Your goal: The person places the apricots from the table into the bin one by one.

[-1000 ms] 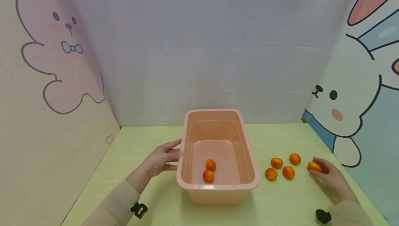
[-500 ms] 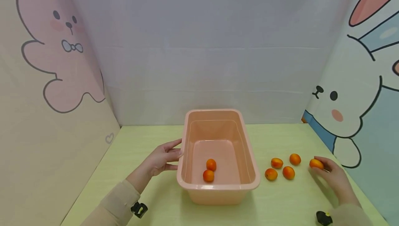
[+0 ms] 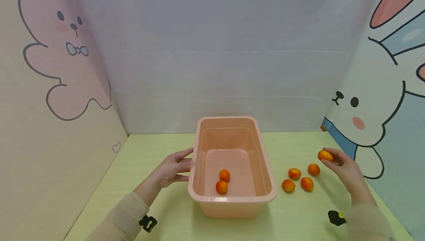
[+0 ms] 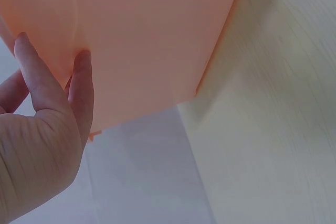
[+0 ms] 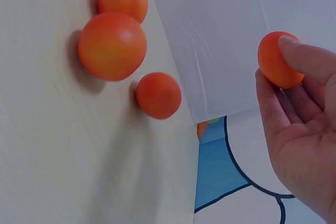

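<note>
My right hand (image 3: 345,169) pinches a small orange-red fruit (image 3: 325,155) between thumb and fingertips, raised over the table's right side. The right wrist view shows the thumb (image 5: 302,56) across the fruit's upper side, with the fingers beneath it. My left hand (image 3: 170,170) touches the left outer wall of a pink plastic tub (image 3: 232,199) under its rim, fingers spread and fairly straight. In the left wrist view the fingertips lie along the tub's wall (image 4: 152,51). Two like fruits, one (image 3: 224,175) behind the other (image 3: 221,187), rest on the tub's floor.
Several more orange-red fruits (image 3: 307,184) lie loosely grouped on the pale green table (image 3: 292,219), between the tub and my right hand. A white backdrop (image 3: 229,67) closes off the back. Cartoon-printed panels (image 3: 362,130) stand at both sides.
My right hand has lifted the fruit from low over the table, moving it up, away from me and slightly left. The left hand and the tub have stayed in place.
</note>
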Tool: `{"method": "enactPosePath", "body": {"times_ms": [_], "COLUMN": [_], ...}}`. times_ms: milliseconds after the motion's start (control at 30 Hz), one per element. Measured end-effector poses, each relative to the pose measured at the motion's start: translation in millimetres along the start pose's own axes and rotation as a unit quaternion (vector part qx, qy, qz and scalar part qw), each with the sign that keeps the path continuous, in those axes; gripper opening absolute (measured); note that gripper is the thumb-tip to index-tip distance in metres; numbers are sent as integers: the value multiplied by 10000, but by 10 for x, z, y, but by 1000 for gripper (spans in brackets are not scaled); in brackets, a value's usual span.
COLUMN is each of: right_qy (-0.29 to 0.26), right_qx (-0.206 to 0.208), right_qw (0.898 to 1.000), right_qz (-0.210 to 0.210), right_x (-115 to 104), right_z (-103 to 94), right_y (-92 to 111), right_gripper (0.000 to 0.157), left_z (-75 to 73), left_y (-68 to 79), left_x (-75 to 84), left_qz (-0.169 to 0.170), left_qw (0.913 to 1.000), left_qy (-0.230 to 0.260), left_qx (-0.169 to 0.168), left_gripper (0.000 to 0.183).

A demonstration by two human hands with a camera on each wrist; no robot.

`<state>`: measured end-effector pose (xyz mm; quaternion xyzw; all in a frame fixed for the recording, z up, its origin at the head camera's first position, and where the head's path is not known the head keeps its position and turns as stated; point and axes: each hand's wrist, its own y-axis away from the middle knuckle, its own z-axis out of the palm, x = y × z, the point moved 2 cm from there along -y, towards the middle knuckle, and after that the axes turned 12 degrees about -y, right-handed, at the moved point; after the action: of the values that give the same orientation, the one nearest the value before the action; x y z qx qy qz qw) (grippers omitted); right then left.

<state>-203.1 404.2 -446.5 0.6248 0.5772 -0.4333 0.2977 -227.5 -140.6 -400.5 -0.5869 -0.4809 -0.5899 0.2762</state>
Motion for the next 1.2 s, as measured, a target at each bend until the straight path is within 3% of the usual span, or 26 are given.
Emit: {"method": "enactPosePath", "body": {"times_ms": [200,600,1000,1200], "right_qy": [-405,-656,-984,-1271], "right_qx": [-68,-420,-806,-993], "right_qw": [9989,9939,9857,9759], "right_qz": [-248,-780,-1108,-1472], "right_x": [-254,-830,-1593,-1980], "right_z": [133,412,625,779], "right_y": [-111,-292,-517,-600], "right_gripper": [61,57,55,51], "left_z": [3,-11,-2,-11], "left_y": [2,-1,-2,-9], "left_x": [-3,-7,-4,-1], "left_qz": [1,43,-42,31], "left_qw": [10000,10000,10000,10000], "left_qy": [27,21,56,77], "left_qx": [20,-27,68,-30], "left_gripper": [65,67,67,66]}}
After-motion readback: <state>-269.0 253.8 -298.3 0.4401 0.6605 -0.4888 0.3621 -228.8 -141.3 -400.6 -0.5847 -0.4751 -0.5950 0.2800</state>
